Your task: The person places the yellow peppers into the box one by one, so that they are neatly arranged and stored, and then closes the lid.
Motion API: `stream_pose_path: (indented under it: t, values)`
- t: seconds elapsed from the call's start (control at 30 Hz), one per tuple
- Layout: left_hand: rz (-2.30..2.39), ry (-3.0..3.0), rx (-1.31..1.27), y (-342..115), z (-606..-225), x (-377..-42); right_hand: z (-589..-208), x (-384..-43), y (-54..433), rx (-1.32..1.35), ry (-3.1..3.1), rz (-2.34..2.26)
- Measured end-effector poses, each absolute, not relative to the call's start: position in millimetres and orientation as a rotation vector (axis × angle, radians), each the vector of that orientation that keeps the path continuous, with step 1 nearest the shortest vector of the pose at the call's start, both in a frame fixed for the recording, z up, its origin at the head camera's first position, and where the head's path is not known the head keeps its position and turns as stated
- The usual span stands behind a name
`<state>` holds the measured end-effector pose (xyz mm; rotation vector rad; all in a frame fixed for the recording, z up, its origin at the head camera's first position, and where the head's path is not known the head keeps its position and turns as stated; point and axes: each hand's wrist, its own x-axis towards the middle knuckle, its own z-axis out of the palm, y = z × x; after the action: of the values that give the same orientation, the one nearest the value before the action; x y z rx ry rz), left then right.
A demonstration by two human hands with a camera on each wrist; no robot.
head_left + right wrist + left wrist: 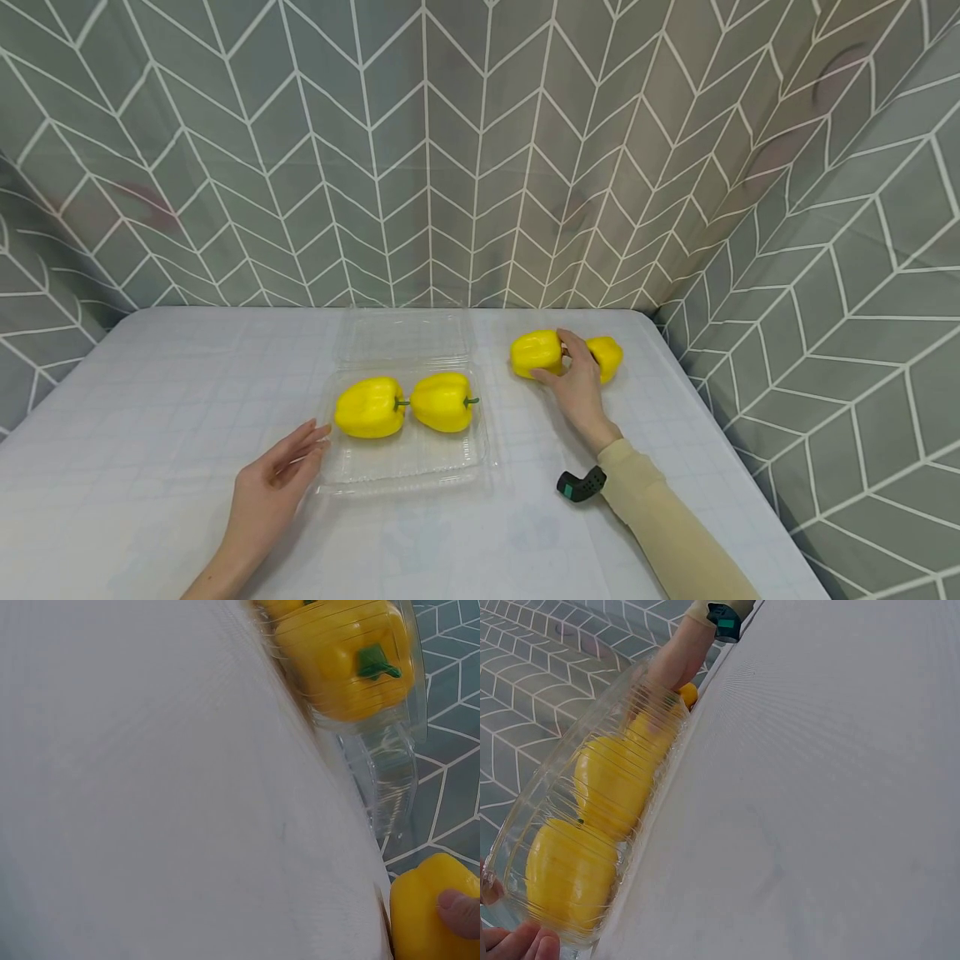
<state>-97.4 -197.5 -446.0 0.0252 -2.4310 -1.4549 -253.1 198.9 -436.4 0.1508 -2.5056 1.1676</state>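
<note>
Two yellow bell peppers (370,407) (442,402) lie on their sides in a clear plastic clamshell box (405,477), green stems pointing right. At the box's left edge, my left hand (273,479) rests its extended fingertips (526,941) against the plastic. To the right of the box, my right hand (579,387) grips a third yellow bell pepper (536,353), its thumb across the near side, also visible in the right wrist view. Just right of those fingers sits another yellow bell pepper (606,357), partly hidden by the hand.
The box's transparent lid (403,337) lies folded back toward the far edge of the table. A white cloth (187,383) covers the table. Patterned grey curtains (450,167) hang behind and at the sides. A black wrist device (581,485) is by my right sleeve.
</note>
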Motion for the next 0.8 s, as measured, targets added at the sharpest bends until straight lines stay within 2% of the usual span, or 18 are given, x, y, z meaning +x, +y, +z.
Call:
stream_pose_path:
  t: [0.8]
  values:
    - [-1.460,-2.420,0.018,-197.6,-446.7,-97.2,-434.8,-251.7,196.6,0.128,-2.496,1.185]
